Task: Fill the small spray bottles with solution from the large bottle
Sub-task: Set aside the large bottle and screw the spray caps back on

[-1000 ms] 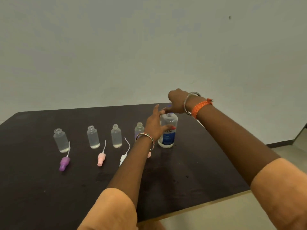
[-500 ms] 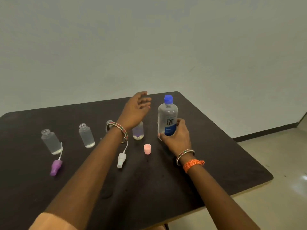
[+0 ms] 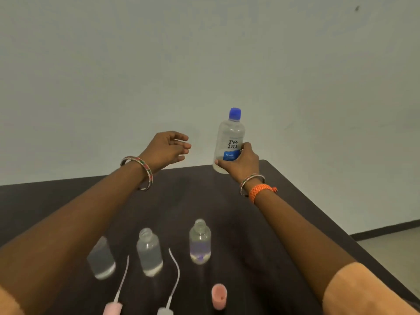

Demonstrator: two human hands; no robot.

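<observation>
Large bottle (image 3: 229,142): upright, blue cap (image 3: 235,114) still on, lifted above the far part of the surface (image 3: 284,214), low on its body in the grip of the right hand (image 3: 241,163), fingers and thumb curled round the labelled part. Nearly drained, by the look of it; only a little liquid visible near the base. Left hand (image 3: 167,146) raised just beside it, fingers loosely spread, holding nothing, apart from the bottle.

Below, near the front: three small spray bottles in a row, all uncapped and standing. Right one (image 3: 200,243) with liquid and a purple tint at the bottom; middle one (image 3: 149,253) apparently well filled; left one (image 3: 101,258) blurred and half hidden by the left forearm, level hard to tell. In front of them, two spray heads with dip tubes, pink (image 3: 112,308) and white (image 3: 165,310), lying flat, and a pink cap (image 3: 219,296) standing near the front.

Judged progress: early to middle. Cap to come off before any pouring; topping up, then spray heads to be refitted.

Room: plenty of open air above the row for tilting. Right edge of the surface near the right forearm; spray heads close to the bottom of the view.
</observation>
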